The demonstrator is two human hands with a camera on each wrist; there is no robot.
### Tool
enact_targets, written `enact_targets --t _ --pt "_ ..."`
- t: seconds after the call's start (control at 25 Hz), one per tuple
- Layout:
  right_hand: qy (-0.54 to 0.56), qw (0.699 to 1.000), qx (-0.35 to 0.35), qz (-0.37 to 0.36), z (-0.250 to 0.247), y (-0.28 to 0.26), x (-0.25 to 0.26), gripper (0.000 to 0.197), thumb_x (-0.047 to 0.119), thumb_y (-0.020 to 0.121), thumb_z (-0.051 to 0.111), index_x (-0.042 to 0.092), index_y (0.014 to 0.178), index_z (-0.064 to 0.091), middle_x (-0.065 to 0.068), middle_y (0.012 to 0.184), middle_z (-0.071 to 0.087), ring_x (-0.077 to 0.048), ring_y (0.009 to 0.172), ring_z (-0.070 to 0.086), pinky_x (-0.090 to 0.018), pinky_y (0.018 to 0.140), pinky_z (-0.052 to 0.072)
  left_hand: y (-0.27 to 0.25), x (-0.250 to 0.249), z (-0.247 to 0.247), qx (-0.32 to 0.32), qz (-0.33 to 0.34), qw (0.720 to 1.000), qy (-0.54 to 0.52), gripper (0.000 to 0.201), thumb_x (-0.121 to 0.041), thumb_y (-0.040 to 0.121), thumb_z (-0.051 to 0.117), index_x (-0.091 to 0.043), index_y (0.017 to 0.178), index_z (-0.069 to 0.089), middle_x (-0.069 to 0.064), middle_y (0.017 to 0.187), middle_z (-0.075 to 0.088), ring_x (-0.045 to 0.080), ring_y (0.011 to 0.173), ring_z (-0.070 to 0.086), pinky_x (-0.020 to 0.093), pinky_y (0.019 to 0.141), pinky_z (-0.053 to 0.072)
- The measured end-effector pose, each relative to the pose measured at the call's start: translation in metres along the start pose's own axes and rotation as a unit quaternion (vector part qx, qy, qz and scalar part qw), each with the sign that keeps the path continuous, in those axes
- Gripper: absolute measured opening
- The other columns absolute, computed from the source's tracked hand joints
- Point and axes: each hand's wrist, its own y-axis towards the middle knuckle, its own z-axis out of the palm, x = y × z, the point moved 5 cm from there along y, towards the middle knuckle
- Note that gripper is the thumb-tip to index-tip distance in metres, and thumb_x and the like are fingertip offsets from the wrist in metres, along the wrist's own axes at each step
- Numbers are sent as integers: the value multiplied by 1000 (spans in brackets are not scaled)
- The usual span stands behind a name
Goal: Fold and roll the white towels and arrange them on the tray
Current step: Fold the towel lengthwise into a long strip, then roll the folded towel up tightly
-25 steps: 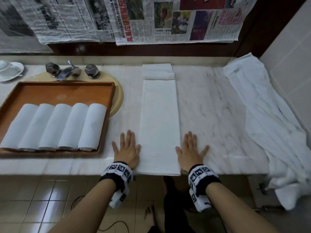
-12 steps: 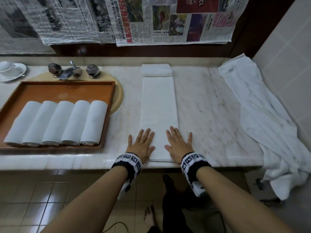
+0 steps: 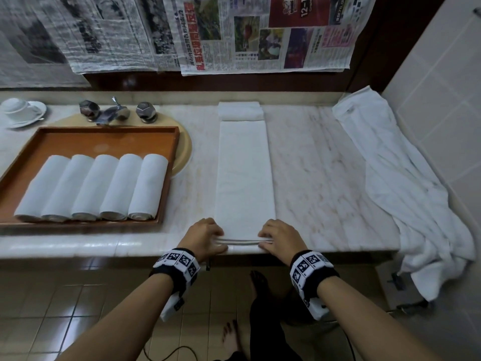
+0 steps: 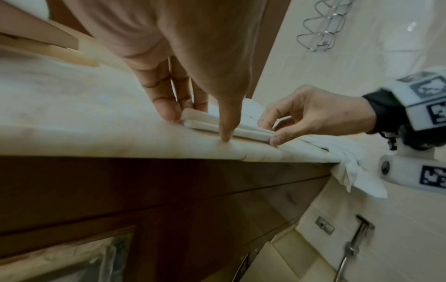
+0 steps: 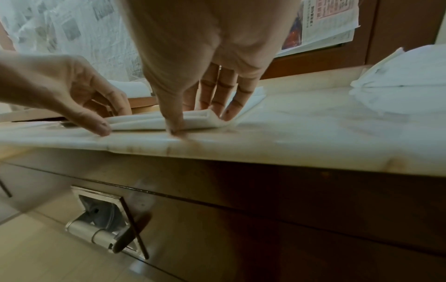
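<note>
A long folded white towel (image 3: 244,175) lies lengthwise on the marble counter, its near end at the front edge. My left hand (image 3: 208,238) pinches the near left corner and my right hand (image 3: 276,238) the near right corner. On each, the fingers lie on top and the thumb is at the front edge. The left wrist view shows the left hand (image 4: 198,124) on the layered towel end (image 4: 251,131). In the right wrist view the right hand (image 5: 200,120) has that end (image 5: 144,122) slightly raised. Several rolled towels (image 3: 104,186) lie side by side in the wooden tray (image 3: 104,136).
A small folded towel (image 3: 240,110) sits at the strip's far end. A crumpled white towel (image 3: 406,183) drapes over the counter's right side and edge. A tap (image 3: 114,113) and a cup on a saucer (image 3: 20,110) stand behind the tray. Newspapers cover the back wall.
Both hands lay flat, first beside the towel, then on its near end. They have now drawn back to the front edge and curled onto the end's corners, lifting it slightly.
</note>
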Motion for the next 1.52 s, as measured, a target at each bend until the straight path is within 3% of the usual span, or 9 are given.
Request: enact_targets --t 0.16,0.44,0.64,0.8,1.0,1.12,1.32,1.4,1.52 --pt "-4 1000 -13 22 2 -5 -6 18 26 84 70 19 100 73 8 97 61 -10 97 55 -20 81 44 -1 2 -1 -29 -33 998 -43 20 -21 70 79 -12 89 76 -4 89 59 14 78 58 21 72 44" --pt "6 998 -26 51 -7 -14 -18 15 17 86 65 17 97 76 10 86 63 -14 92 56 -19 79 40 -5 -1 3 -41 -3 999 -34 9 -11 75 71 -10 83 76 -1 88 66 17 74 62 24 70 48" --pt "13 998 -4 67 -9 -12 -18 17 17 93 56 15 104 69 3 100 65 -16 99 53 -22 83 37 -3 -2 -4 -24 13 1000 -12 10 -14 85 67 -11 93 73 1 89 67 19 75 62 26 72 48" --pt "38 992 1 121 -12 -8 -21 10 16 91 56 21 99 55 -1 98 59 -18 91 53 -24 76 38 5 -2 -10 16 -32 999 -14 12 -16 91 62 -14 103 63 0 94 69 13 78 57 19 72 42" --pt "27 990 6 136 -18 0 -18 14 8 90 52 21 85 54 -2 86 62 -19 78 58 -31 69 50 18 -1 -12 41 -89 995 0 11 -18 91 61 -14 100 68 3 96 69 19 88 62 26 81 48" --pt "14 989 8 148 -19 3 -17 14 7 90 50 17 87 60 -2 90 63 -19 83 58 -32 74 51 24 -2 -12 40 -117 992 9 10 -17 90 63 -12 93 72 5 95 70 21 93 63 28 83 50" --pt "-22 989 -20 143 -14 6 -20 11 6 89 53 13 87 61 0 94 52 -19 91 52 -32 78 48 32 -8 -18 32 -160 986 39 4 -16 82 71 -13 83 74 5 93 68 21 82 64 29 75 54" --pt "-46 993 -50 93 -10 6 -16 16 -3 80 63 13 81 60 2 88 50 -19 84 51 -33 67 49 35 -15 -16 26 -140 987 75 4 -12 82 70 -14 85 73 4 98 64 24 87 63 29 75 51" --pt "-57 996 -49 52 1 2 -9 28 -9 58 77 13 65 62 1 73 55 -19 67 57 -28 46 47 33 -20 -2 47 -104 988 109 22 -2 83 59 -16 90 74 6 102 65 25 93 62 27 78 50"
